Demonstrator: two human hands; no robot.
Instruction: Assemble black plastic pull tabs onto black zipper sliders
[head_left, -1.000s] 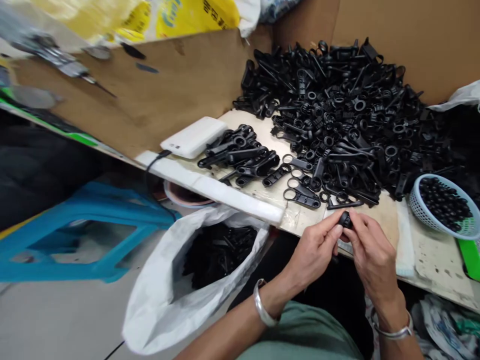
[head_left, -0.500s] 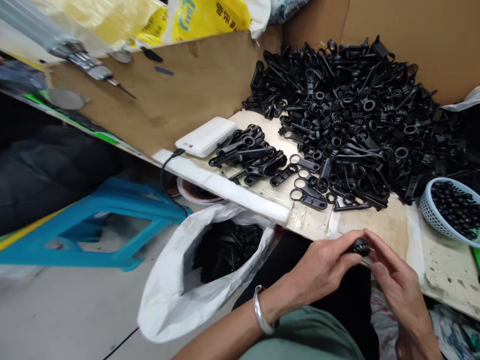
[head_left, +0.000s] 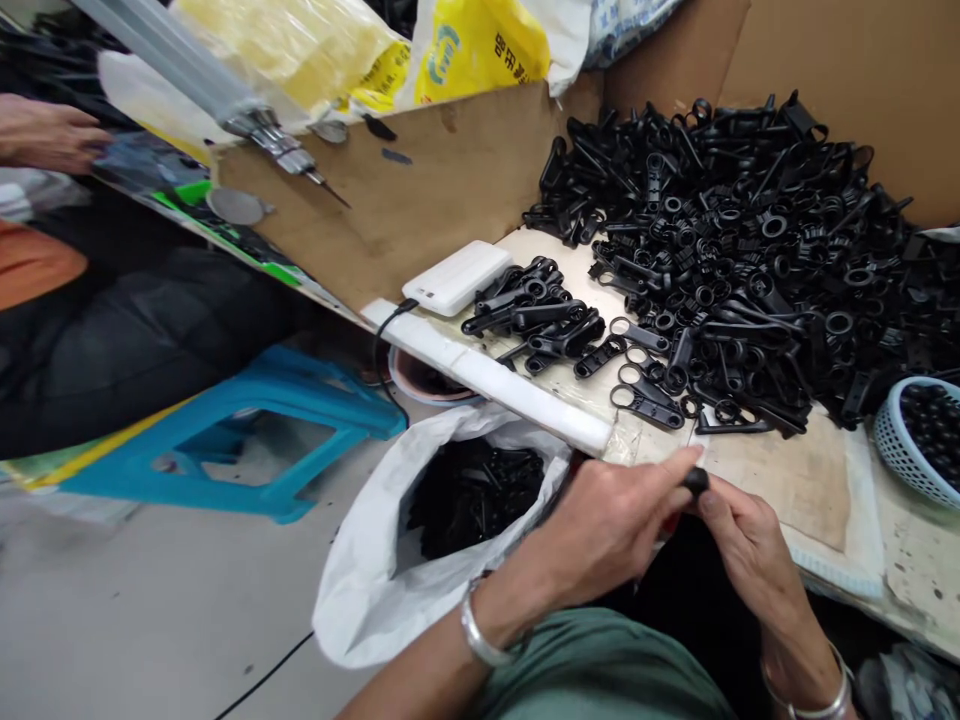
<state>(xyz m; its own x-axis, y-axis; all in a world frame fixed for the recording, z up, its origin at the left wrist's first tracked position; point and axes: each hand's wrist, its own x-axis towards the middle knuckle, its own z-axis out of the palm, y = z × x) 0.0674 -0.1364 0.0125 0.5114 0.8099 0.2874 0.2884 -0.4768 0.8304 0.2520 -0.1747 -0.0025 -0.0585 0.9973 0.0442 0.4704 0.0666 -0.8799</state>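
Note:
My left hand (head_left: 611, 520) and my right hand (head_left: 739, 535) meet at the table's near edge, both pinched on one small black plastic part (head_left: 695, 481). Only its rounded end shows between the fingertips. Behind them a big heap of black plastic parts (head_left: 750, 240) covers the table (head_left: 780, 480). A smaller sorted bunch of the same parts (head_left: 536, 310) lies to the left of the heap. Below the table edge stands an open white bag (head_left: 390, 560) with black parts inside.
A white power bank (head_left: 457, 277) with a cable lies at the table's left corner. A pale basket of small black beads (head_left: 926, 440) sits at the far right. A blue stool (head_left: 247, 430) stands on the floor to the left. Another person's hand (head_left: 45, 130) shows at the upper left.
Both hands stayed joined on the small part and drifted slightly left along the table edge. The view swung left, bringing another person's hand into sight.

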